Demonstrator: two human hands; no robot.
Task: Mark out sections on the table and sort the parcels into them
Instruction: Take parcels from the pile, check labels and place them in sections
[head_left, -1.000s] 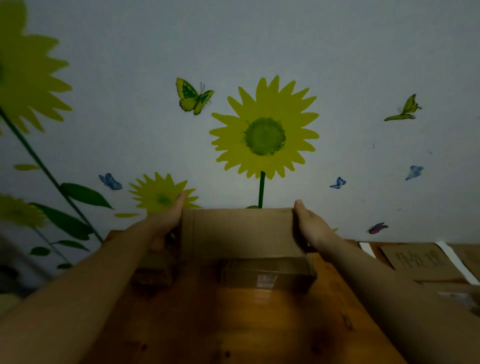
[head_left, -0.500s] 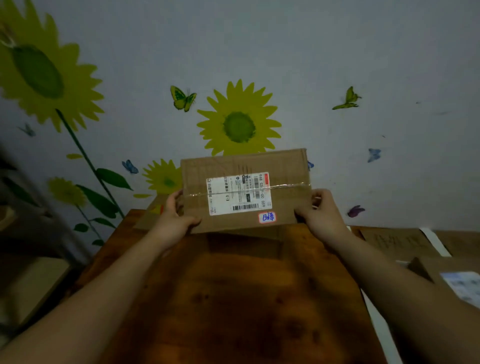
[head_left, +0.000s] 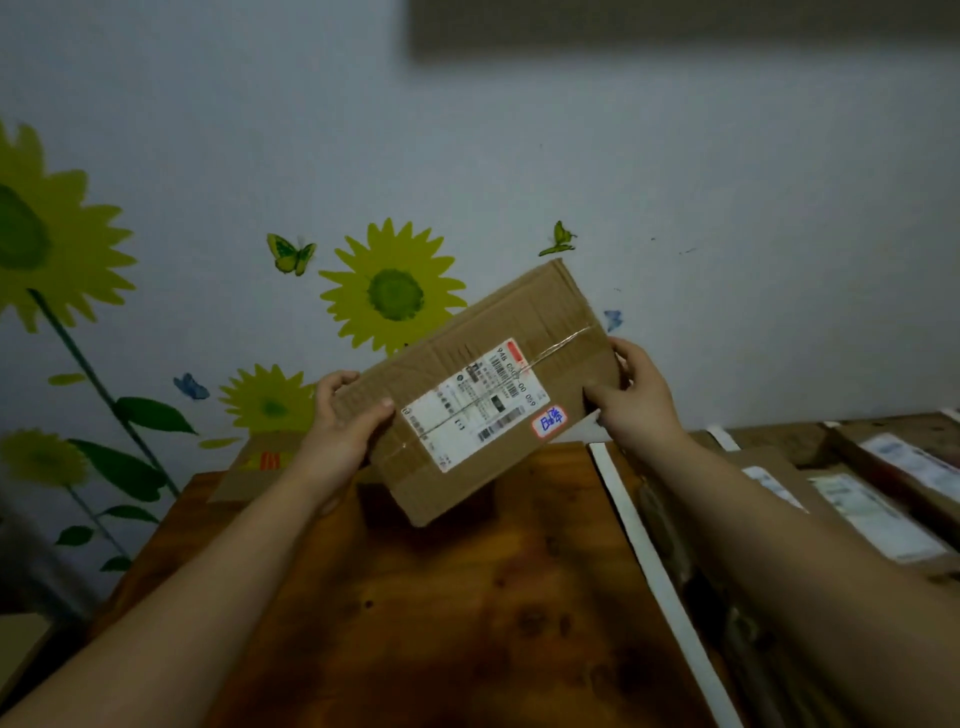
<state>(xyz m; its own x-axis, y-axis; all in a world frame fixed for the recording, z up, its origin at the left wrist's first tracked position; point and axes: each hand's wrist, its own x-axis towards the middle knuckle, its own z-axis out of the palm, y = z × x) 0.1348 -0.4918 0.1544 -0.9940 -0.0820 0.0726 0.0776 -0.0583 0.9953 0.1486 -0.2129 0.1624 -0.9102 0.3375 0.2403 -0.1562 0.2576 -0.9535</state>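
Dim, soft-focus, wide-angle edge distortion.

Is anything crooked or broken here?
The brown cardboard parcel with a white label is tilted, right end higher, because the left hand and right hand hold it up above the wooden table. Nothing looks torn or spilled.

I had both arms stretched forward; my left hand (head_left: 344, 422) and right hand (head_left: 638, 404), thumbs in front, gripped opposite ends of the parcel (head_left: 550, 317).
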